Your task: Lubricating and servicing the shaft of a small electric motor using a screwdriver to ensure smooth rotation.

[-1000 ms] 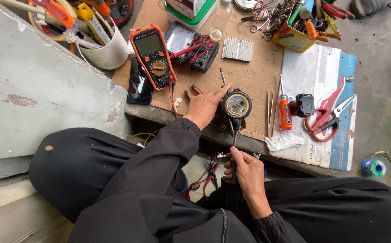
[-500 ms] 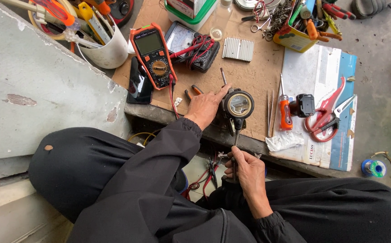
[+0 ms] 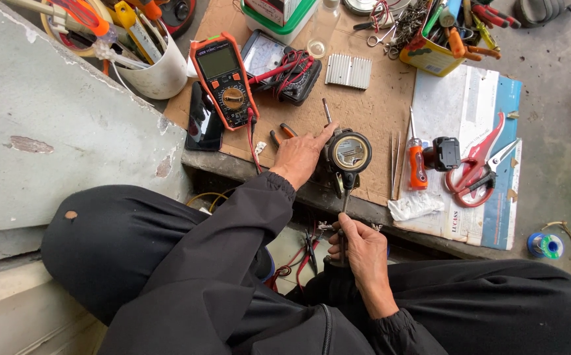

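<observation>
My left hand (image 3: 300, 155) grips the side of a small round black part with a pale lens face (image 3: 349, 152), standing on the front edge of the brown work board (image 3: 371, 105). My right hand (image 3: 359, 246) is below the board, over my lap, closed on the handle of a thin screwdriver (image 3: 344, 204) whose shaft points up into the underside of the round part. Black sleeves cover both arms.
An orange multimeter (image 3: 225, 79) with red leads and a black phone (image 3: 204, 121) lie at left. An orange screwdriver (image 3: 416, 162), tweezers (image 3: 394, 154), red-handled scissors (image 3: 479, 164) and a black block (image 3: 444, 154) lie at right. A white tool cup (image 3: 157, 69) stands at the back left, and a solder spool (image 3: 544, 245) lies on the floor.
The round part and my left hand have shifted very slightly. My right hand stays on the screwdriver handle in the same place.
</observation>
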